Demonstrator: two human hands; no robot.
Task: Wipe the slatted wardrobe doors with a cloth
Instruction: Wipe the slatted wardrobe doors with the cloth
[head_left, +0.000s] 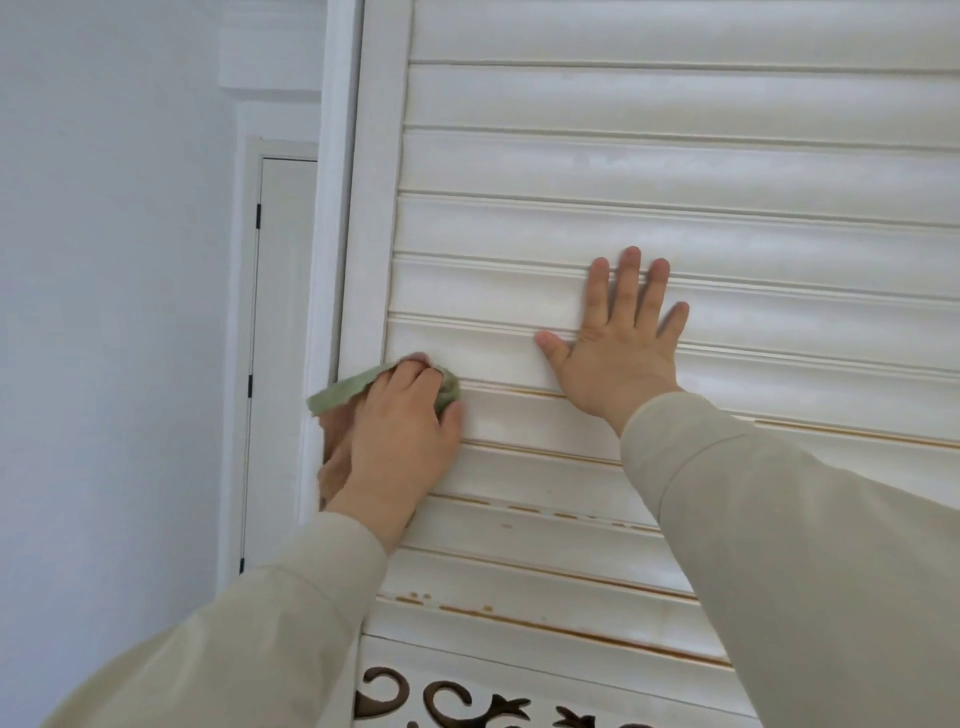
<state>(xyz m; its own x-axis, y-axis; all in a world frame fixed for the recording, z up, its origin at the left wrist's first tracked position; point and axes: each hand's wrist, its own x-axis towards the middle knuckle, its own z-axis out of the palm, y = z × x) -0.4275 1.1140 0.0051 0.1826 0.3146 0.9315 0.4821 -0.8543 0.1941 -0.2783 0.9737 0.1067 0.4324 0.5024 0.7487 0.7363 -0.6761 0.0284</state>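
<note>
your left hand (400, 431) grips the bunched green cloth (343, 389) and presses it on a slat at the left edge of the slatted wardrobe door (675, 166), beside its frame. your right hand (615, 338) lies flat on the slats to the right, fingers spread.
</note>
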